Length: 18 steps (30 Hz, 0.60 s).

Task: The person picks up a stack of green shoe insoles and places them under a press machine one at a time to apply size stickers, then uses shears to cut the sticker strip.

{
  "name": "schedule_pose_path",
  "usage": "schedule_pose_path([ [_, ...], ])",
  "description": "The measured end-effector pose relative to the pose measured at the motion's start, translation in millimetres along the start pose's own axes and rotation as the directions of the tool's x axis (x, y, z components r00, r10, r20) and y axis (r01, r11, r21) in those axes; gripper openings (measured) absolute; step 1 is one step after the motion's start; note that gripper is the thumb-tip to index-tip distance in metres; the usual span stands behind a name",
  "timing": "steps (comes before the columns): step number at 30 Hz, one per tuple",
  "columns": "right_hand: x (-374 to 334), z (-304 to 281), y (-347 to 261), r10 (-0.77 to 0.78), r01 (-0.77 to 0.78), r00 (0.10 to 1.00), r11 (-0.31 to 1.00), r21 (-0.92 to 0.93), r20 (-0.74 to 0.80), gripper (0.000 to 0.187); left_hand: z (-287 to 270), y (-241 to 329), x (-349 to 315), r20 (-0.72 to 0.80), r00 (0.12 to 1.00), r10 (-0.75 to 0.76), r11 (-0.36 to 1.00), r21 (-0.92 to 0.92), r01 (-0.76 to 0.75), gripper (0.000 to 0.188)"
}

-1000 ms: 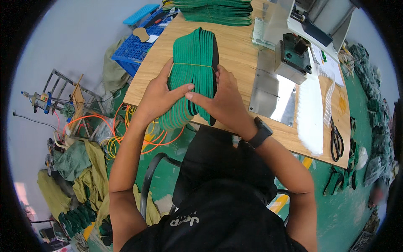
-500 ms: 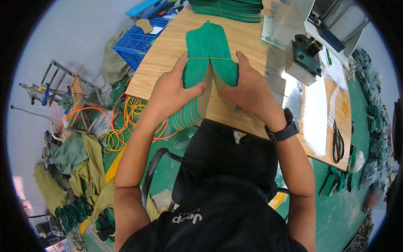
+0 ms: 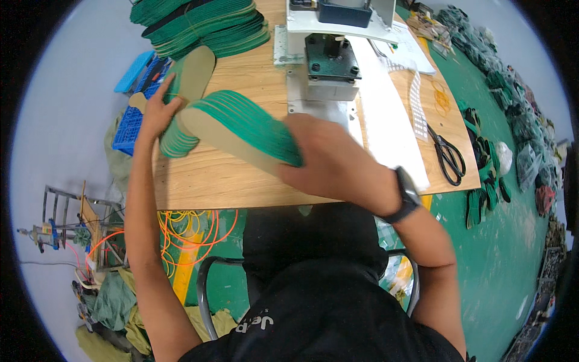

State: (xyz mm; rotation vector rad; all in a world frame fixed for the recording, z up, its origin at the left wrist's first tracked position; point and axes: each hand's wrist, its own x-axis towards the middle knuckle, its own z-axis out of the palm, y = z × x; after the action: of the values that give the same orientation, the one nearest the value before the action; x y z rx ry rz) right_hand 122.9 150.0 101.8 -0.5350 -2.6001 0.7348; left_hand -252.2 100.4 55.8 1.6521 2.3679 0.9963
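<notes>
On the left part of the table my left hand (image 3: 158, 116) is closed around a stack of green-edged insoles (image 3: 179, 143); a tan sole face (image 3: 199, 69) shows at its far end. My right hand (image 3: 332, 158) grips one end of a second bundle of insoles (image 3: 241, 120), green on the edges with a tan face toward me. That bundle slants across the tabletop, its free end close to my left fingers. My right hand is slightly blurred, and its fingertips are hidden behind the bundle.
Taller piles of green insoles (image 3: 205, 27) lie at the far left. A press with a metal block (image 3: 330, 66) stands beyond my right hand. Black-handled scissors (image 3: 449, 160), a white strip (image 3: 416, 102) and yellow rubber bands (image 3: 442, 99) lie to the right. A blue crate (image 3: 129, 130) adjoins the table's left side.
The single upright bundle between both hands is now parted into two portions. My left hand holds one further left, while my right hand has swung the other across. The view has turned rightward.
</notes>
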Motion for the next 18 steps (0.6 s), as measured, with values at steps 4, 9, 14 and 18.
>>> schedule_pose_path([
  [4, -57.8, -34.7, 18.4, 0.2, -0.192, 0.979, 0.968, -0.161, 0.038, 0.04, -13.1, 33.8, 5.3, -0.096, 0.966, 0.241, 0.951, 0.224, -0.215, 0.081],
  [9, -74.4, -7.1, 41.0, 0.098, -0.1, 0.995, 0.984, -0.146, -0.015, 0.05, 20.1, 177.7, -82.0, 0.422, 0.671, 0.609, 0.737, 0.011, -0.676, 0.085],
  [14, -80.8, 6.8, 18.5, -0.01, 0.02, 0.999, 0.956, -0.292, 0.036, 0.057, 27.5, 187.9, -94.6, 0.389, 0.681, 0.621, 0.689, 0.144, -0.71, 0.076],
  [18, -83.3, -9.1, 8.8, -0.062, 0.062, 0.998, 0.998, -0.003, 0.007, 0.063, 37.6, 163.9, -108.4, 0.381, 0.546, 0.746, 0.62, -0.099, -0.779, 0.058],
])
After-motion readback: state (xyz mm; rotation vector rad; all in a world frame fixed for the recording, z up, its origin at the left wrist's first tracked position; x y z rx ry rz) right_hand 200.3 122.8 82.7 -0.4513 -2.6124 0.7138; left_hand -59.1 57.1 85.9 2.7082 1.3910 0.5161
